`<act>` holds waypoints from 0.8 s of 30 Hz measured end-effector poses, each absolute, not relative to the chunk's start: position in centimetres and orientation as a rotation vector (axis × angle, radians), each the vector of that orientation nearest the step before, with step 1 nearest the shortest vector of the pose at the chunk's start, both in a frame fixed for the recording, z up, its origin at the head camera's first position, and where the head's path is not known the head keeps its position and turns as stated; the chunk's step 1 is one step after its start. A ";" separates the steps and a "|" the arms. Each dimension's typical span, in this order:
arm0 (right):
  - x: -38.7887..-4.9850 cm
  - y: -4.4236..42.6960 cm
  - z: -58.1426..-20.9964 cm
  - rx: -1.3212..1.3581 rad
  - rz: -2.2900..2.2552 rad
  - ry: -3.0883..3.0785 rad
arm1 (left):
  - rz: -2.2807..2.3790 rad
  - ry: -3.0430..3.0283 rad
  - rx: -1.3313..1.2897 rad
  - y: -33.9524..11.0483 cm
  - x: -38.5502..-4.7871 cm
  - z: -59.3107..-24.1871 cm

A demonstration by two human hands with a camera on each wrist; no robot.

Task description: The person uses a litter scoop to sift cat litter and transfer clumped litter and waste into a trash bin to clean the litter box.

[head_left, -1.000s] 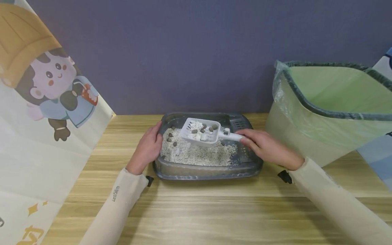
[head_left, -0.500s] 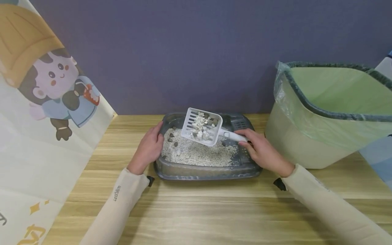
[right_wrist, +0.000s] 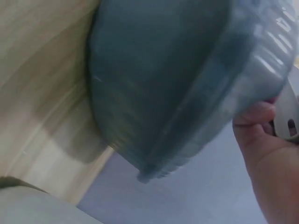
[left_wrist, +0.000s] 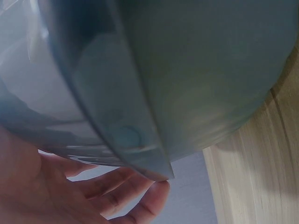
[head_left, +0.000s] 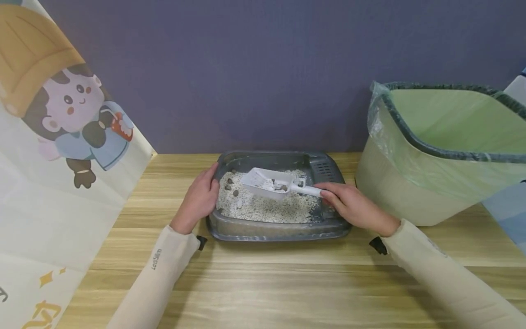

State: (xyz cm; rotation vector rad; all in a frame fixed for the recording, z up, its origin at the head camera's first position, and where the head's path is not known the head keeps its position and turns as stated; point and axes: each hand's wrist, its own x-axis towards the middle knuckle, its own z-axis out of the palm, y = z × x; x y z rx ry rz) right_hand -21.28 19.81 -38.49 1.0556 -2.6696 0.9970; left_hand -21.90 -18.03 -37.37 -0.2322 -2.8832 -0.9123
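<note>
In the head view a dark grey litter box (head_left: pixel 279 232) stands on the table, with pale granular litter (head_left: pixel 267 211) and several brown lumps lying in its left part. My left hand (head_left: pixel 196 201) grips the box's left rim; in the left wrist view its fingers (left_wrist: pixel 133 193) reach under the rim lip. The white slotted litter scoop (head_left: pixel 265 193) is over the litter, its pan tipped and holding white bits and a few brown lumps. Its handle is gripped in my right hand (head_left: pixel 353 204), above the box's right end. The right wrist view shows only the handle's end (right_wrist: pixel 286 116).
A pale bin (head_left: pixel 394 187) with a clear bag folded over its dark rim stands close to my right forearm. Behind the box rises a dark blue wall (head_left: pixel 255 77). A panel with a cartoon figure (head_left: pixel 78 114) borders the wooden table (head_left: pixel 271 283) on the left.
The scoop went from nearly level to raised and slanted, then came down again with its pan tipped. Its contents have shifted toward the handle and look fewer. My left hand stays on the rim.
</note>
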 end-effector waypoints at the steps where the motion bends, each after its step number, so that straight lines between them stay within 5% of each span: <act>1: -21.2 19.8 -38.3 1.070 0.995 -2.681 | -0.913 -2.884 -0.233 -18.0 -21.9 -37.4; 24: -18.4 20.4 -34.4 1.060 0.773 -2.582 | -0.925 -2.880 -0.229 -18.1 -22.0 -37.5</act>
